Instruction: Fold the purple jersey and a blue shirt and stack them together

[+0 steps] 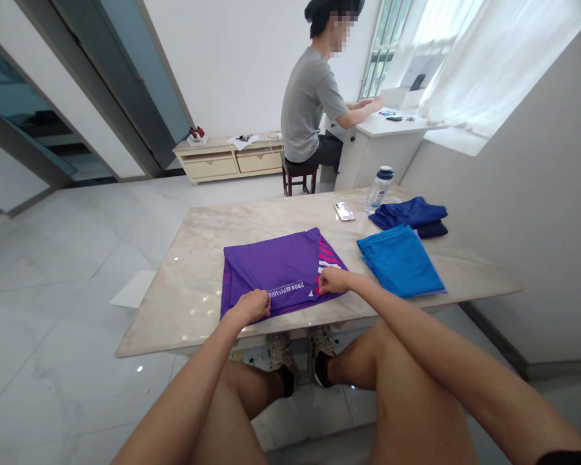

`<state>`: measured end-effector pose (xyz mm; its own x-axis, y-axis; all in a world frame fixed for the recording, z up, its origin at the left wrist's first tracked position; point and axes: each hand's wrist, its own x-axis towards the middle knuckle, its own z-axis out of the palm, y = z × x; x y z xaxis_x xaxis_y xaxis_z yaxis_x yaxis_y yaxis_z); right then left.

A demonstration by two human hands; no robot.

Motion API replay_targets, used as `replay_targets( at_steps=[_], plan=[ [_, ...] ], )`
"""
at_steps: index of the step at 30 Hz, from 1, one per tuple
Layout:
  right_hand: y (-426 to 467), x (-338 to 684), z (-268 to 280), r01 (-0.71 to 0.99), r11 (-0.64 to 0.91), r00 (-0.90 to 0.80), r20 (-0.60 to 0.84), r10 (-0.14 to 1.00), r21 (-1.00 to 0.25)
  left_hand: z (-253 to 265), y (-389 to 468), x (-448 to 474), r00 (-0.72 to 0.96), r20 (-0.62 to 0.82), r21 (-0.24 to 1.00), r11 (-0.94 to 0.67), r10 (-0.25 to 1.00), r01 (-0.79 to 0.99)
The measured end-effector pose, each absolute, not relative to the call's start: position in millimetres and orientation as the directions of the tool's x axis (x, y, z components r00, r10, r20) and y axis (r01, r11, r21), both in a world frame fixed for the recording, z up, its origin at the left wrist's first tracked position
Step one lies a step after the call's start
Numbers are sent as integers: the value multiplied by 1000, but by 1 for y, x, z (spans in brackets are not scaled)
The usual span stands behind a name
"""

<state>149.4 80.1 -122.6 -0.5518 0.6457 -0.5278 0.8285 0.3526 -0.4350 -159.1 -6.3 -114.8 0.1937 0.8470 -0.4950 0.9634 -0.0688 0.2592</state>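
A purple shirt [271, 261] with white lettering and pink-and-white stripes lies folded flat on the marble-look table [193, 258]. Near its front edge, my left hand [253, 305] has its fingers curled down onto the fabric, left of the lettering. My right hand [334, 279] pinches the cloth at the striped right side. The fingertips of both hands are partly hidden. To the right of the purple shirt sits a folded bright blue cloth [401, 261], apart from my hands.
Dark blue folded clothing [411, 213] lies behind the bright blue cloth. A clear water bottle [378, 190] and a phone [344, 211] are toward the table's far side. Beyond, a person [310, 103] sits on a stool at a white desk [392, 139]. A low cabinet [232, 161] lines the wall.
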Motion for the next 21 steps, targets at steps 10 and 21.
replay_targets(
  at_steps=[10,21],
  plan=[
    [85,196,-106,779,-101,-101,-283,954,-619,-59,-19,-94,135,-358,217,-58,924,974],
    [86,222,-141,666,-375,165,-363,917,-644,-89,-6,77,179,-438,208,-95,881,974]
  ],
)
